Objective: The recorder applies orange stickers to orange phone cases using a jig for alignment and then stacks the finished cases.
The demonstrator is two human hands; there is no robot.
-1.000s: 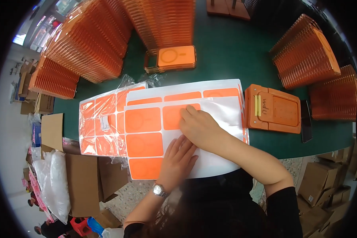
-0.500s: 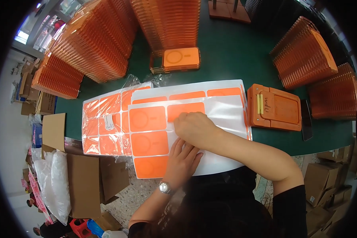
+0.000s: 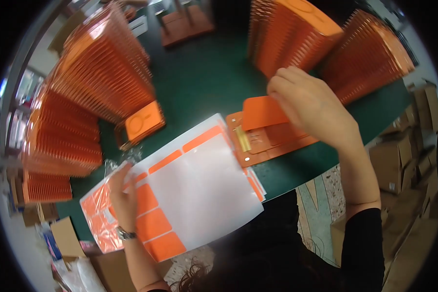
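Note:
My right hand pinches a rounded orange sticker by its right end. The sticker hovers over an orange fixture block that has a yellow strip at its left; whether they touch I cannot tell. My left hand, blurred, reaches over the left part of the sticker sheets with fingers stretched out and nothing visible in them. The top white backing sheet has orange stickers only along its left side. Beyond the left hand lies an orange phone case with a ring print.
Tall stacks of clear orange cases line the table's left side, with more stacks at the back right. Clear plastic wrap covers sheets at the left. A brown stand is at the back; cardboard boxes stand right of the table.
The right hand has gone from the sheet to above the fixture with a sticker in it. The left hand has moved left off the sheet's middle. The view has turned rightward.

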